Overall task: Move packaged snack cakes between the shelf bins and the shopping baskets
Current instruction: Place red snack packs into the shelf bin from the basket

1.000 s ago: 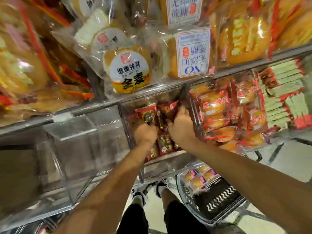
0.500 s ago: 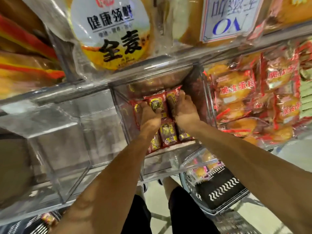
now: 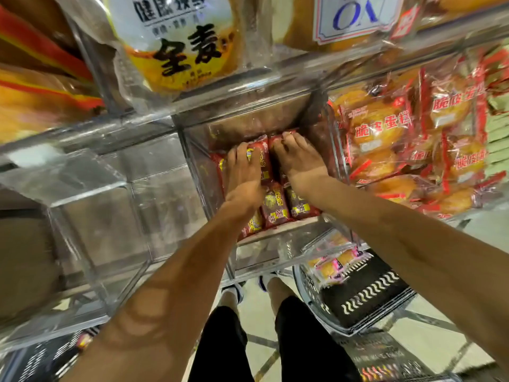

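Snack cakes (image 3: 275, 209) in dark red wrappers fill the middle clear bin (image 3: 192, 172) on the shelf, lying in rows with their long axes running from the bin's front lip toward its back wall. Both hands are inside this bin, side by side and close together but not touching. The left hand (image 3: 242, 172) lies flat on the left rows with its fingers stretched toward the back, fingertips over a packet's far end; the right hand (image 3: 298, 158) rests on the right rows, its fingertips curled down over the far edge of a back packet. Whether either hand truly grips a packet cannot be told; they look to be pressing or gathering. The near row at the bin's front lies under the wrists, closer to the person than the fingers. Right of this bin sits a bin of orange-wrapped cakes (image 3: 385, 133); below and to its right a basket (image 3: 308, 296) on the floor holds a few yellow cakes. Any lift out would likely come back toward the front lip, then down to the right, favouring the right hand.
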